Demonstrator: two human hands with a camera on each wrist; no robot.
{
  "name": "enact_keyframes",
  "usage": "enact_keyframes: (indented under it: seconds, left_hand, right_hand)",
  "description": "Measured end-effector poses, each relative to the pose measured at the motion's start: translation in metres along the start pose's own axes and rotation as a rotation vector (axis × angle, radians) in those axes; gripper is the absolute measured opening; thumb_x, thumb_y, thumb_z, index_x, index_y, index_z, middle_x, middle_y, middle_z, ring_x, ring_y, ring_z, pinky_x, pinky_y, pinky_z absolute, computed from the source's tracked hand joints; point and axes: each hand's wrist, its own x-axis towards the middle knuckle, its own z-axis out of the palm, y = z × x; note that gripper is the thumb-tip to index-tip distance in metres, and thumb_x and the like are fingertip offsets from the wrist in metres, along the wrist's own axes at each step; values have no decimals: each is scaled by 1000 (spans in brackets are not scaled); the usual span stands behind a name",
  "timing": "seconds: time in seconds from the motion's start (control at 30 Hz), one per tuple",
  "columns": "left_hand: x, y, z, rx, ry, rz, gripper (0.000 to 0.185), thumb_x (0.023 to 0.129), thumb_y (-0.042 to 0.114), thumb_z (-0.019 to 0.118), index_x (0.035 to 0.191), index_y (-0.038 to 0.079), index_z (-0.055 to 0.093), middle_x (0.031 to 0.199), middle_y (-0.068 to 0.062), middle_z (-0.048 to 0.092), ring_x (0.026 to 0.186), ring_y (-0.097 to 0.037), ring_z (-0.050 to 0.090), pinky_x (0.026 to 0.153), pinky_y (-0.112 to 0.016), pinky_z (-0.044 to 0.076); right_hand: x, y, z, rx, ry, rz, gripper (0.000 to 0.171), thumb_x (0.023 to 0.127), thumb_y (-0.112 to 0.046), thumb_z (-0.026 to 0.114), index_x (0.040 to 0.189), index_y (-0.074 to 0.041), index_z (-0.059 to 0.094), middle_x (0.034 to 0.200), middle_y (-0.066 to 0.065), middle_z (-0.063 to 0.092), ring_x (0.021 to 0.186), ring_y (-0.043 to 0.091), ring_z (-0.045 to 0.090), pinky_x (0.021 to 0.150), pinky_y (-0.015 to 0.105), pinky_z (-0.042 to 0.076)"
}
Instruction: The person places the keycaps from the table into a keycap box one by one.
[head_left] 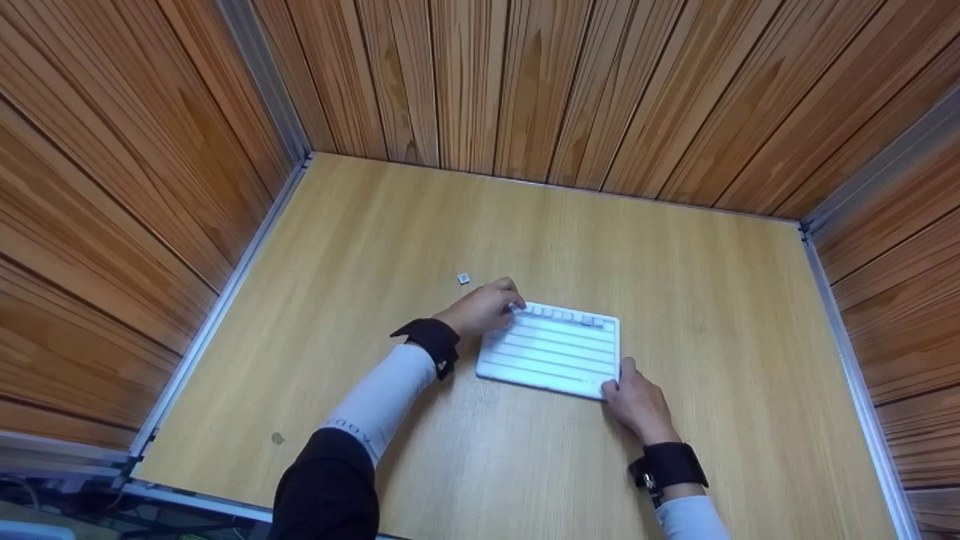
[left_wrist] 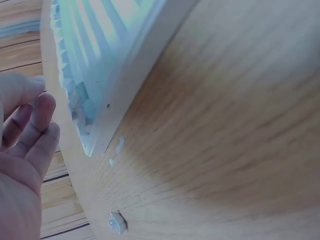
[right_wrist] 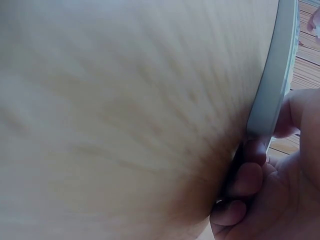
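White keyboard [head_left: 551, 351] lies flat near the centre of the wooden table [head_left: 375, 225], most of its keycaps gone so that bare ribbed rows show; a short run of caps remains along the far edge. Right hand [head_left: 637, 405] sits at the keyboard's 5 o'clock corner, fingers curled under the rim and thumb on top, clamped on it; the right wrist view confirms fingers [right_wrist: 245, 180] wrapped against the thin edge. Left hand [head_left: 484, 307] is at the 10 o'clock corner, fingertips on or just at the remaining caps; in the left wrist view the fingers [left_wrist: 37, 125] look loosely extended, apart, gripping nothing. One loose keycap [head_left: 463, 279] rests on the table at about 10 o'clock from the keyboard, just beyond the left hand. Judgement: the board looks light, thin and stiff, plastic, likely to slide on smooth wood, so a corner or edge pinch steadies it best. Caps are small, brittle at the clips; better pried from an edge with fingertips.
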Motion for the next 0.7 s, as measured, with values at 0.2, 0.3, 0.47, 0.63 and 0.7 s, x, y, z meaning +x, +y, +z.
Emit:
enact_keyframes:
  seconds: [0.2, 0.3, 0.47, 0.63, 0.7]
  left_hand:
    - [3, 1, 4, 158, 19, 77, 23, 95, 5, 67, 117, 3, 73, 112, -8, 63, 102, -19, 63, 90, -29, 52]
    - [4, 1, 7, 227, 37, 109, 22, 93, 6, 71, 115, 5, 74, 109, -8, 66, 101, -20, 61, 90, -30, 52]
    - [9, -1, 15, 375, 88, 135, 20, 89, 14, 76, 109, 13, 77, 104, -2, 71, 97, -21, 57, 85, -35, 48]
    - [13, -3, 21, 420, 111, 124, 18, 87, 17, 78, 105, 16, 77, 101, 2, 72, 95, -19, 54, 80, -35, 43]
    - [13, -4, 22, 421, 109, 111, 18, 87, 18, 78, 105, 16, 77, 101, 2, 71, 95, -19, 53, 80, -35, 42]
  right_hand:
    - [0, 0, 0, 5, -11, 11, 22, 95, -21, 49, 105, -1, 44, 79, 8, 44, 70, 26, 45, 58, 34, 32]
    - [0, 0, 0, 4, -17, 14, 23, 95, -21, 49, 106, -1, 44, 81, 9, 45, 71, 26, 46, 58, 35, 32]
    - [0, 1, 0, 9, -14, 21, 24, 95, -20, 49, 108, 0, 45, 82, 11, 46, 72, 27, 47, 59, 35, 33]
    - [0, 0, 0, 8, -12, 23, 23, 95, -20, 49, 107, 0, 45, 81, 10, 46, 71, 26, 47, 58, 34, 33]
    - [0, 0, 0, 6, -11, 19, 23, 95, -20, 50, 107, 0, 46, 80, 9, 45, 71, 26, 46, 58, 34, 33]
